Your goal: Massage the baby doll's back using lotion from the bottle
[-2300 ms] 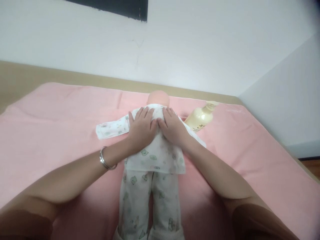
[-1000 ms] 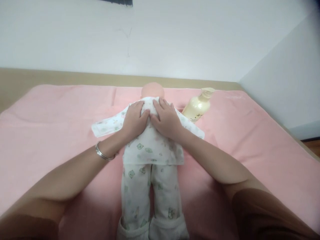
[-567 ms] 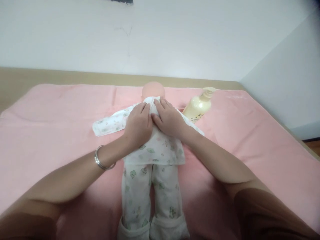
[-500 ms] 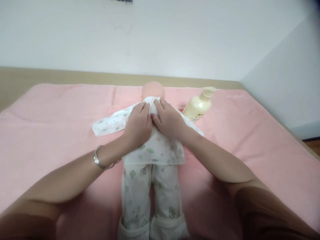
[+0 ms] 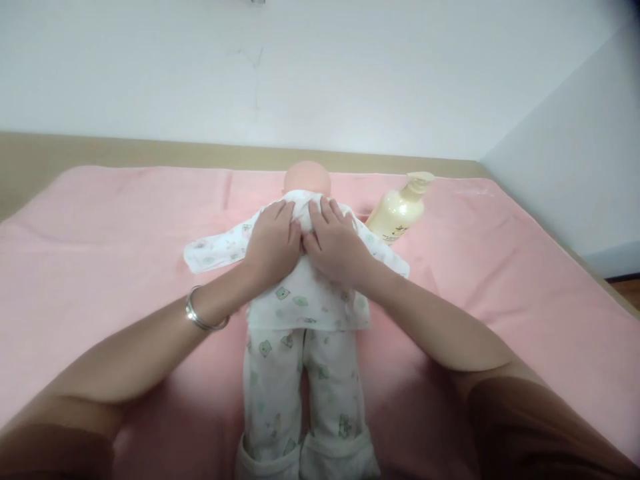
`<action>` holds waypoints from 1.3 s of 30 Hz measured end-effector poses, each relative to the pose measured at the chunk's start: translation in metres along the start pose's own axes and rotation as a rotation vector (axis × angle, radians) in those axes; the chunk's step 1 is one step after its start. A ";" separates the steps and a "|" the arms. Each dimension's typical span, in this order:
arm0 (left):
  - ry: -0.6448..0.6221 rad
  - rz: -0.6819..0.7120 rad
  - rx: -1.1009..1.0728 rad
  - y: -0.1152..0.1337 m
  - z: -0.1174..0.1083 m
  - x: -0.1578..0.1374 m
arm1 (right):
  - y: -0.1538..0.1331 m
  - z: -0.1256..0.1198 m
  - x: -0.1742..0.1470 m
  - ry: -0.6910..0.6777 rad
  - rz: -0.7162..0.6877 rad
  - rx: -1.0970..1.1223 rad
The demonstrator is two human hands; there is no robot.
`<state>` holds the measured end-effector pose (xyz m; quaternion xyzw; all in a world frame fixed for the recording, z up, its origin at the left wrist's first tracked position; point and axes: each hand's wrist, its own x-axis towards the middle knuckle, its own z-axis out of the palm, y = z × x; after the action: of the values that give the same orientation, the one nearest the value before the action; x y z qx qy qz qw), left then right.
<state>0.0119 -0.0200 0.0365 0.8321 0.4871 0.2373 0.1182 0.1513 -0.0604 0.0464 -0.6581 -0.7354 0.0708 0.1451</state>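
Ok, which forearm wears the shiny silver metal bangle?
The shiny silver metal bangle circles the left forearm, behind the left hand resting on the white printed cloth shirt; the right forearm wears none.

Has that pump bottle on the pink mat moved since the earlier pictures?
No: against the pink mat, the pump bottle keeps its place beside the doll; the small shift is the camera's.

White wall (image 5: pixel 350 80) softly lit, highlights reflected on pump bottle (image 5: pixel 397 210), baby doll (image 5: pixel 310 300) dimmed toward its legs, pink sheet (image 5: pixel 185 427) darkened by foreground shadow, upper-right corner vignetted, fine detail smeared.
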 end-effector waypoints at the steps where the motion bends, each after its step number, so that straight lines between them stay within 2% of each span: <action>1: -0.024 0.014 0.014 0.004 -0.003 -0.005 | 0.003 0.001 0.004 0.008 0.028 0.007; 4: -0.115 0.017 -0.010 0.011 -0.011 -0.015 | 0.009 0.004 0.012 0.042 0.070 0.009; 7: -0.136 -0.034 -0.073 0.008 -0.009 -0.011 | 0.008 0.007 0.009 0.071 0.039 -0.017; 11: -0.071 -0.073 -0.120 -0.004 0.003 0.004 | -0.003 0.006 -0.008 0.106 -0.039 -0.081; 15: 0.018 -0.077 -0.133 -0.011 0.008 0.011 | -0.009 0.005 -0.017 0.095 -0.058 -0.091; 22: -0.029 -0.052 -0.042 0.006 0.003 -0.010 | 0.013 0.006 0.014 0.065 0.008 0.016; 26: -0.033 -0.059 -0.130 0.011 0.004 -0.017 | 0.019 0.006 0.021 0.066 0.017 -0.001; 30: 0.013 -0.111 -0.221 -0.005 0.011 -0.003 | 0.008 0.006 0.008 0.083 0.005 -0.058; 35: 0.084 -0.123 -0.248 -0.022 0.016 0.012 | -0.015 0.009 -0.021 0.099 -0.123 -0.102; 39: 0.102 -0.102 -0.241 -0.020 0.015 0.010 | -0.011 0.011 -0.016 0.090 -0.117 -0.014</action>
<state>0.0085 -0.0003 0.0179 0.7728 0.5022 0.3299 0.2043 0.1394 -0.0768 0.0377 -0.6177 -0.7657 0.0275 0.1774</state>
